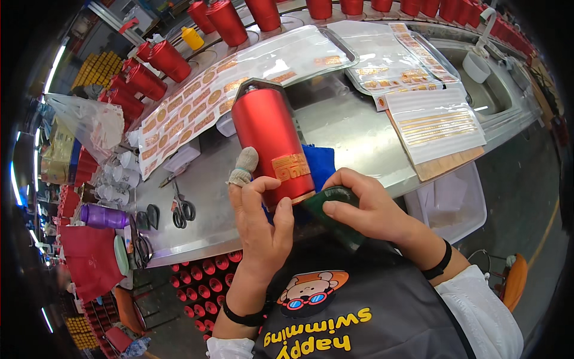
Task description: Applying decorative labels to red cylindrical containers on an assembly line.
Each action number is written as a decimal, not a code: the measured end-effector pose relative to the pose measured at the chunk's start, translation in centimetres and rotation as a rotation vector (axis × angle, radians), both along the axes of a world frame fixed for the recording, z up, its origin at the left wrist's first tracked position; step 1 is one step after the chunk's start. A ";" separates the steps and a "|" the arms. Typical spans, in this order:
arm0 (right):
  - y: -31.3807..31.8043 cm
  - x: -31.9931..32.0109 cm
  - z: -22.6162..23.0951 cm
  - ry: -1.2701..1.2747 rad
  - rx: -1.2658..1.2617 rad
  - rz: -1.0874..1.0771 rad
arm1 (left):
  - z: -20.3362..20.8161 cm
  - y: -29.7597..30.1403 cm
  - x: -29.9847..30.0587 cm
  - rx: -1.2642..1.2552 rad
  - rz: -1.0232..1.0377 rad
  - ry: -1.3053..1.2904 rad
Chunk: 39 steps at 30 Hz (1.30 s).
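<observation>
Scissors lie far left on the steel bench. Left hand has its fingers wrapped around the red tumbler, which is tilted over the bench edge. Right hand pinches a green pad against the base. The tumbler looks rigid, glossy and slippery; grip mid-body, clear of the gold decal.

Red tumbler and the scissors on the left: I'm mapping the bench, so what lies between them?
In the head view, only bare steel bench lies between the red tumbler and the scissors.
</observation>
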State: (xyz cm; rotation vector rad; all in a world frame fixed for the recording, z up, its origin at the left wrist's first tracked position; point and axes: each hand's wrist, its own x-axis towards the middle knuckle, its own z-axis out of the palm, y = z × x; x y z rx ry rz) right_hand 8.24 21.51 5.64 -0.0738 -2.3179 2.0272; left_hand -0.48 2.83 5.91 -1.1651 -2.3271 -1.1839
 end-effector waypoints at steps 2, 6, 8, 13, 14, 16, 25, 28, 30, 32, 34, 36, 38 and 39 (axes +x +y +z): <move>-0.1 0.0 0.0 0.011 0.006 -0.002 | -0.1 0.0 0.0 0.004 -0.001 0.004; 0.0 0.1 -0.1 -0.014 -0.041 -0.012 | -0.2 0.0 0.0 0.032 -0.004 -0.024; 0.0 0.1 -0.1 -0.023 -0.017 -0.005 | -0.3 0.1 0.0 0.036 -0.003 -0.025; -0.1 0.1 0.0 0.001 -0.079 -0.029 | -0.5 0.1 0.0 0.048 0.009 -0.035; 0.0 0.2 -0.1 0.001 -0.079 -0.029 | -0.6 0.1 0.1 0.048 0.009 -0.035; 0.1 0.2 -0.2 0.001 -0.033 -0.006 | -0.6 0.2 0.1 0.064 0.007 -0.041; -0.1 0.3 -0.2 -0.017 -0.031 -0.003 | -0.9 0.1 0.0 0.076 0.009 -0.035; -0.2 0.3 -0.5 0.011 -0.052 -0.022 | -0.9 0.2 0.1 0.088 0.009 -0.039; -0.3 0.2 -0.5 0.012 -0.055 -0.035 | -1.1 0.4 0.2 0.111 0.009 -0.058; -0.4 0.1 -0.5 0.013 -0.058 -0.048 | -1.2 0.4 0.2 0.135 0.009 -0.077; -0.5 0.1 -0.4 0.029 -0.033 -0.048 | -1.3 0.5 0.1 0.102 0.028 -0.034; -0.7 -0.1 -0.4 0.042 -0.029 -0.050 | -1.5 0.6 0.2 0.119 0.028 -0.050; -0.7 -0.1 -0.3 0.055 -0.026 -0.053 | -1.6 0.7 0.3 0.137 0.029 -0.066; -0.7 -0.1 -0.3 0.057 -0.049 -0.053 | -1.5 0.7 0.3 0.125 0.032 -0.065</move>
